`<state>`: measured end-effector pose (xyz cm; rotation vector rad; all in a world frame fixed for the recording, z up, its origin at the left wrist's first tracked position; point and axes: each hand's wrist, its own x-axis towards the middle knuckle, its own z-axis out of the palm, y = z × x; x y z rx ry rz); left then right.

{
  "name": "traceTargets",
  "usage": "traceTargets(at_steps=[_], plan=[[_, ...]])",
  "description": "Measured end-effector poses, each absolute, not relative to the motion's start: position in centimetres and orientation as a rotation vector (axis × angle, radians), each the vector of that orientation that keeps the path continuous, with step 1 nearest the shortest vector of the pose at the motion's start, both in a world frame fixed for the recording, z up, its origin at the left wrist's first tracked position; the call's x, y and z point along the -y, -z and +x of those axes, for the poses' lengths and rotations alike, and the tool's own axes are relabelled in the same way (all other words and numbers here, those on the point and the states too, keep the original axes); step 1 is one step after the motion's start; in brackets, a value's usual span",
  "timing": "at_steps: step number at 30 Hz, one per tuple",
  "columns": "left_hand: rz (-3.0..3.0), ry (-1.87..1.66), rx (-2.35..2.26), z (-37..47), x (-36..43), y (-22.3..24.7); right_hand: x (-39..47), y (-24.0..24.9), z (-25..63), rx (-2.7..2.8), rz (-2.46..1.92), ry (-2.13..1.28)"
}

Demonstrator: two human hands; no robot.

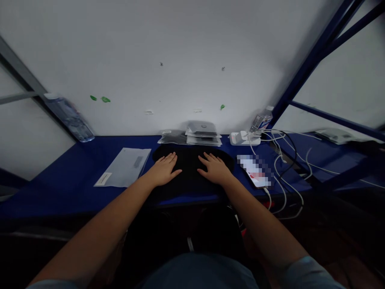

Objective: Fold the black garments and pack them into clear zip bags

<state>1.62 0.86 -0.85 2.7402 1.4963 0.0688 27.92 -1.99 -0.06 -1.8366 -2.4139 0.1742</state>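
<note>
A black cloth-like item (188,184) lies on the blue tabletop in front of me; its exact kind is too dark to make out. My left hand (163,169) rests flat on its left part, fingers stretched forward and thumb pointing inward. On the right part lies my right hand (214,168), palm down with the fingers spread. Neither hand holds anything. Just behind the black item sits a stack of clear plastic packets (203,132), with a flat dark packet (174,137) beside it. Left of my left hand is a frosted plastic bag (124,166) with a white label.
A phone (255,171) on a charging cable lies to the right, near a white power strip (245,138) and tangled cables (279,160). Bottles stand at the left (70,118) and right (262,119) against the wall. Blue metal frame bars (313,68) rise at the right.
</note>
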Motion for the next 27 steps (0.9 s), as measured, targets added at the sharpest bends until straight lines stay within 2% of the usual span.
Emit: traceTargets(at_steps=[8, 13, 20, 27], plan=[[2.761, -0.097, -1.445, 1.5, -1.5, 1.3, 2.1, -0.1, 28.1, 2.393, -1.846, -0.161], [2.782, -0.105, -1.412, 2.3, -2.3, -0.6, 2.0, -0.1, 28.1, 2.39, -1.846, -0.16], [2.935, -0.377, -1.442, 7.3, -7.2, -4.9, 2.1, -0.2, 28.1, 2.385, -1.833, -0.145], [3.028, -0.359, -1.513, 12.9, -12.1, -4.6, 2.1, -0.2, 28.0, 2.368, -1.836, -0.158]])
